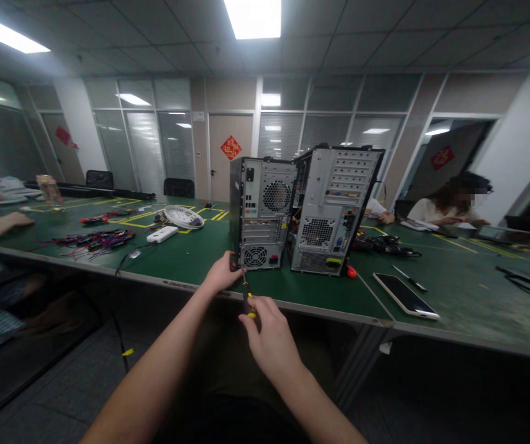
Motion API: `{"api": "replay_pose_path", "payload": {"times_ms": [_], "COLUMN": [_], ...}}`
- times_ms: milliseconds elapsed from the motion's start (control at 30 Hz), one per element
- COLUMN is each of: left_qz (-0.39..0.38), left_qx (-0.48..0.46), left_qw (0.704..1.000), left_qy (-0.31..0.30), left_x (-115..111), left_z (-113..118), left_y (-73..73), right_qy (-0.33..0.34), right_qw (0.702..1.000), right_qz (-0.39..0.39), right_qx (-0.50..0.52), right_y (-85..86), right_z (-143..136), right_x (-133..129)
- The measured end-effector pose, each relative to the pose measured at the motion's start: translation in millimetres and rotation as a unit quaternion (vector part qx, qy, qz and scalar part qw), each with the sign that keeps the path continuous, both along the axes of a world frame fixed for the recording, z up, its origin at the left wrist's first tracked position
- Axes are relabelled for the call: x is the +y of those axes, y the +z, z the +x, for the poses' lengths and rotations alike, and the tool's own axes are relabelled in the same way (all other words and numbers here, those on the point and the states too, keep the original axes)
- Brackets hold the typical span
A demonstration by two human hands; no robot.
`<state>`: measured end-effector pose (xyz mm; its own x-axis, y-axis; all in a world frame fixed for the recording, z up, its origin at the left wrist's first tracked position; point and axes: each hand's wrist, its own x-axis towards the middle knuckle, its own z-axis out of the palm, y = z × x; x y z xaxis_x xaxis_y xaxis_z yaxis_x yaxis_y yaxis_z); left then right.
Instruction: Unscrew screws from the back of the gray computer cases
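Observation:
Two computer tower cases stand upright side by side, their rear panels facing me. At the bottom left corner of the smaller case (261,231), my left hand (221,272) is closed, fingers along its side and thumb at the back edge. My right hand (272,330) grips the black-and-yellow handle of a screwdriver (246,290). Its shaft points up at that same corner, close to my left thumb; the tip is too small to make out. To the right is the taller case (324,213), leaning a little in view. A red object (351,272) lies by its base.
On the green table (191,265) lie bundled wires (101,239), a white power-bank-like block (162,234) and a white basket (183,217) to the left. Rightward are a phone (406,295), a pen (409,279) and black cables (387,245). People sit at both sides.

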<state>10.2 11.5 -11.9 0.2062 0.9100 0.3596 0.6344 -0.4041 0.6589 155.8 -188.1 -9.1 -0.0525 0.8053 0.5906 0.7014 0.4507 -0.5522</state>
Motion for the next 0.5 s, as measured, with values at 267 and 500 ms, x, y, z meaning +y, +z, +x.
{"api": "replay_pose_path", "payload": {"times_ms": [267, 500], "left_qz": [0.004, 0.001], "left_qx": [0.0, 0.001], "left_qw": [1.0, 1.0], "left_qy": [0.001, 0.005], "left_x": [-1.1, -0.9], "left_z": [0.3, 0.6], "left_y": [0.7, 0.7], "right_qy": [-0.001, -0.013], "right_qw": [1.0, 0.996], "right_qz": [0.001, 0.009], "right_qx": [-0.03, -0.089], "right_y": [-1.2, -3.4], "right_z": [2.3, 2.6], "right_x": [0.3, -0.2]}}
